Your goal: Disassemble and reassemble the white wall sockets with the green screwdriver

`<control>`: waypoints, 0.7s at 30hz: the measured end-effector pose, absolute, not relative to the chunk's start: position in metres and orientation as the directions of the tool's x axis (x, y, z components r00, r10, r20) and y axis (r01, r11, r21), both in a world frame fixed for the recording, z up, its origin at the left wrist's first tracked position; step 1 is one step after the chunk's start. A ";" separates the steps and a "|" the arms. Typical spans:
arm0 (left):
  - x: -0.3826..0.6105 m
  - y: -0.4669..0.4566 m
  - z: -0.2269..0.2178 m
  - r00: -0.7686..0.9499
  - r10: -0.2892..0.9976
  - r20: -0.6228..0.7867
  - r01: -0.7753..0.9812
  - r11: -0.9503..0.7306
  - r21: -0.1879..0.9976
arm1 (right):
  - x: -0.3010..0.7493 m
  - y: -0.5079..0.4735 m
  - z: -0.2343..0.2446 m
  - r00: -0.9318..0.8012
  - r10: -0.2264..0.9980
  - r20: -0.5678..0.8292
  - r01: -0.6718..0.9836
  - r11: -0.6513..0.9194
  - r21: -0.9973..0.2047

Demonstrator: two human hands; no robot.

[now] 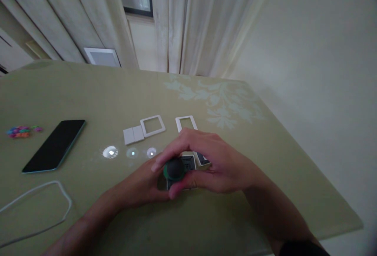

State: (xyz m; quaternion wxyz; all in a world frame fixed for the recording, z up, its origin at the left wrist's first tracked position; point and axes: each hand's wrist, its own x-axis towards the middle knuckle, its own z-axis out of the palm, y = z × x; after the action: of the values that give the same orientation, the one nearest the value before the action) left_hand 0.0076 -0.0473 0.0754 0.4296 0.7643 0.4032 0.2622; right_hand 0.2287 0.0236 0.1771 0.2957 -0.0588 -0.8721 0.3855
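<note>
Fingers of the right hand point(212, 161) curl tight round the black, green-collared round tool handle point(174, 169) — left hand point(141, 187) clasps the small grey-and-white plastic switch block point(191, 162) beneath it, mid-table on the olive-green cloth point(206, 224), just before 2 white square plastic frames point(155, 133) point(186, 117).

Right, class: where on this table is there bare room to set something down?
Bare: the far cloth behind the phone and white frames; the right side, from the right hand to the table edge; the near patch between cable and left hand. Crowded: the middle, with frames, tiles and both hands at a dark knob.
</note>
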 end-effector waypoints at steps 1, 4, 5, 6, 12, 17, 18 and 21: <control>0.007 -0.048 0.074 0.541 0.840 0.051 0.401 -0.311 0.862 | 0.229 0.025 0.178 -0.832 0.297 0.468 -0.158 0.683 -0.713; 0.006 -0.049 0.067 0.540 0.841 0.033 0.446 -0.319 0.836 | 0.232 0.031 0.180 -0.861 0.212 0.462 -0.222 0.662 -0.716; 0.005 -0.049 0.065 0.536 0.843 0.029 0.461 -0.322 0.827 | 0.233 0.032 0.181 -0.867 0.202 0.456 -0.222 0.663 -0.715; 0.004 -0.049 0.063 0.536 0.844 0.019 0.475 -0.321 0.819 | 0.234 0.033 0.182 -0.871 0.203 0.448 -0.213 0.666 -0.715; 0.003 -0.047 0.059 0.584 0.811 0.025 0.430 -0.335 0.838 | 0.230 0.023 0.180 -0.796 0.306 0.523 -0.135 0.751 -0.646; 0.005 -0.046 0.064 0.558 0.825 0.089 0.425 -0.376 0.824 | 0.220 0.016 0.164 -0.558 0.420 0.715 0.008 0.865 -0.502; 0.005 -0.046 0.064 0.556 0.827 0.084 0.434 -0.375 0.819 | 0.220 0.017 0.163 -0.551 0.417 0.723 -0.014 0.861 -0.508; 0.004 -0.047 0.063 0.555 0.830 0.063 0.458 -0.368 0.810 | 0.221 0.023 0.163 -0.599 0.376 0.707 -0.123 0.830 -0.545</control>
State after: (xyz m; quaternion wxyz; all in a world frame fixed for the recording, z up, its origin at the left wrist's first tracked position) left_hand 0.0041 -0.0470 0.0626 0.3884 0.7916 0.4065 0.2394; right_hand 0.2213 0.0226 0.1629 0.4414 -0.0745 -0.8485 0.2821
